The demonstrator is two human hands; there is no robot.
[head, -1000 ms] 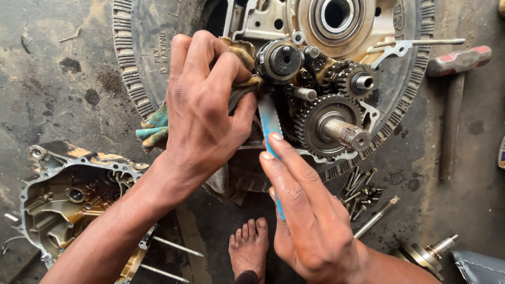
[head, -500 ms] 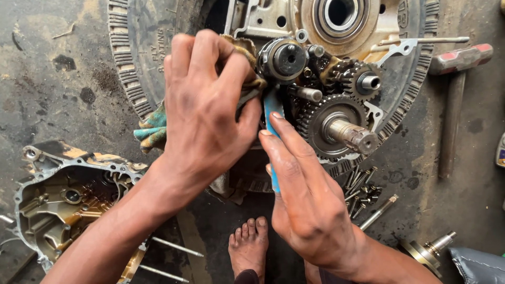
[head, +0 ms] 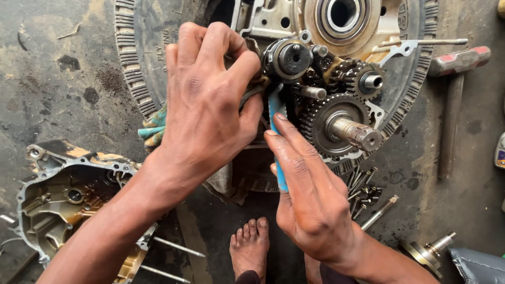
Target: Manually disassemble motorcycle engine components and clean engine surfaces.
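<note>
Blue tool (head: 277,142) lay w/ long axis near-far, clamped in right hand (head: 310,205), tip at gear assy (head: 336,113); left hand (head: 208,105) gripped rag (head: 152,129) just left, both hands equally close

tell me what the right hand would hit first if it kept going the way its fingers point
Probably the gear cluster: the right hand holds a blue tool pointing up toward the engine's drum-shaped part, beside the large gear. Depth is hard to judge, so it may already be touching.
</note>
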